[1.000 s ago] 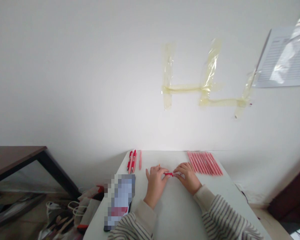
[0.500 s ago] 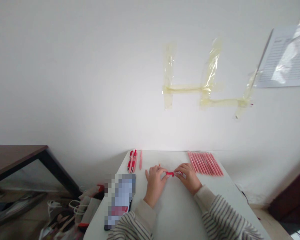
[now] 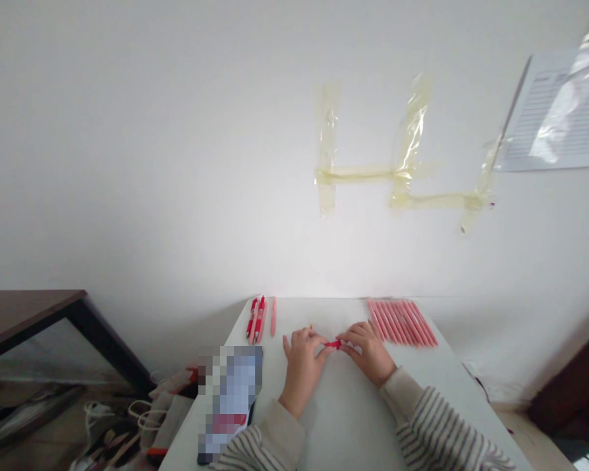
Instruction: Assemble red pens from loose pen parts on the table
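Red piece (image 3: 333, 345) runs sideways, pinched between left hand (image 3: 303, 367) and right hand (image 3: 372, 355).

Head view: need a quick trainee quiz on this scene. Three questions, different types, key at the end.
1. True or false: the row of pink sticks lies on the right half of the white table.
2. What do the left hand and right hand pinch between them?
A) a sheet of paper
B) a small red piece
C) a strip of yellow tape
3. Fill in: the flat pixelated object lies nearer the ____ hand.

Key: 1 true; 2 B; 3 left.
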